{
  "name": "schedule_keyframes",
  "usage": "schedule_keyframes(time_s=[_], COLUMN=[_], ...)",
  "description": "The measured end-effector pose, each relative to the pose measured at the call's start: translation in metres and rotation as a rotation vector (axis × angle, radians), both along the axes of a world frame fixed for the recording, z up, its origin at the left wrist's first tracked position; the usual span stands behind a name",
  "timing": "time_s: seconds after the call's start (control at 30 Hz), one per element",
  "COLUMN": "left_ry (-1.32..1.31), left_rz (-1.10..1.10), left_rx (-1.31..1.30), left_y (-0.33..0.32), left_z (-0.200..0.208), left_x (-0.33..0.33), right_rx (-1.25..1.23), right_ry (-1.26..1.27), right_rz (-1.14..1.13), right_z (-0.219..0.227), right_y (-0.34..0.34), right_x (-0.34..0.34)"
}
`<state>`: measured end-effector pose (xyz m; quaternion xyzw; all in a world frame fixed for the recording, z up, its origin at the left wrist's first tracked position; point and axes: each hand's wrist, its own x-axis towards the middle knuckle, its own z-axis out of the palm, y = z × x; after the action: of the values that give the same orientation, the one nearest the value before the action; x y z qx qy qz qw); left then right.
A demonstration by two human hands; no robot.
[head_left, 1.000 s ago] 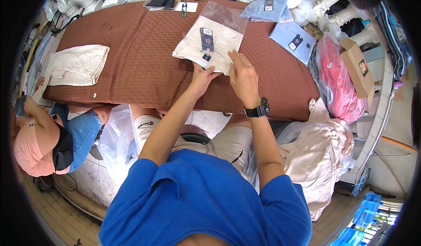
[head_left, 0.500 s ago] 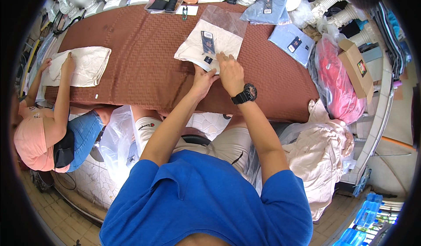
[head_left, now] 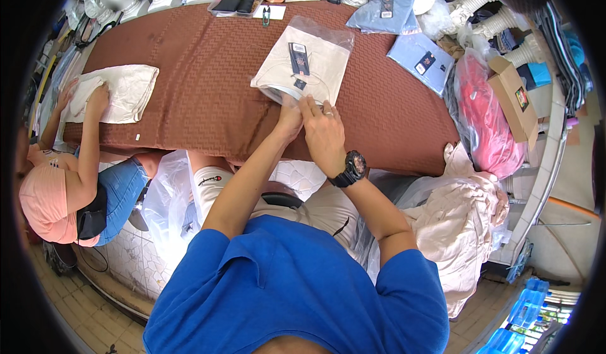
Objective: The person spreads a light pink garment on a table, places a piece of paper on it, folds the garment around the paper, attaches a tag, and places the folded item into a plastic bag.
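Note:
A folded cream garment lies on the table inside a clear plastic bag. On top of it are a dark hang tag and a smaller dark label. At the bag's near edge, my left hand grips the plastic, its fingertips partly hidden beneath it and behind my other hand. My right hand, wearing a black wristwatch, closes on the same edge just to the right. Its fingers are bent over the plastic and the thumb is out of sight.
A brown cloth covers the table. At left, a co-worker's hands rest on another cream garment. Bagged blue garments lie at the far right, near a pink bundle and an open cardboard box. Cream cloth is heaped beside me.
The garment now lies flatter and reaches farther toward the bag's far end. My right hand has shifted left and nearer to me. The co-worker's hands have moved over their garment.

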<state>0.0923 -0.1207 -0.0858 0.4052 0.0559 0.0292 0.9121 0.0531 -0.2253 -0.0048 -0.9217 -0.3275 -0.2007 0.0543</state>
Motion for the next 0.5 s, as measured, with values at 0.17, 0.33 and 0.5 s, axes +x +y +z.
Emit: schedule_keyframes(time_s=[0.17,0.33,0.5], left_ry=[-0.034,-0.088,0.1], left_rz=[-0.015,0.045,0.001], left_rx=[-0.051,-0.06,0.258], left_y=[0.004,0.003,0.026], left_z=[-0.013,-0.01,-0.003], left_x=[0.004,0.004,-0.006], right_rx=[0.072,0.147,0.203], right_ry=[0.113,0.134,0.835], right_rz=[-0.019,-0.01,0.116], right_z=[0.02,0.025,0.075], right_y=[0.012,0.019,-0.003], right_x=[-0.034,-0.07,-0.053])
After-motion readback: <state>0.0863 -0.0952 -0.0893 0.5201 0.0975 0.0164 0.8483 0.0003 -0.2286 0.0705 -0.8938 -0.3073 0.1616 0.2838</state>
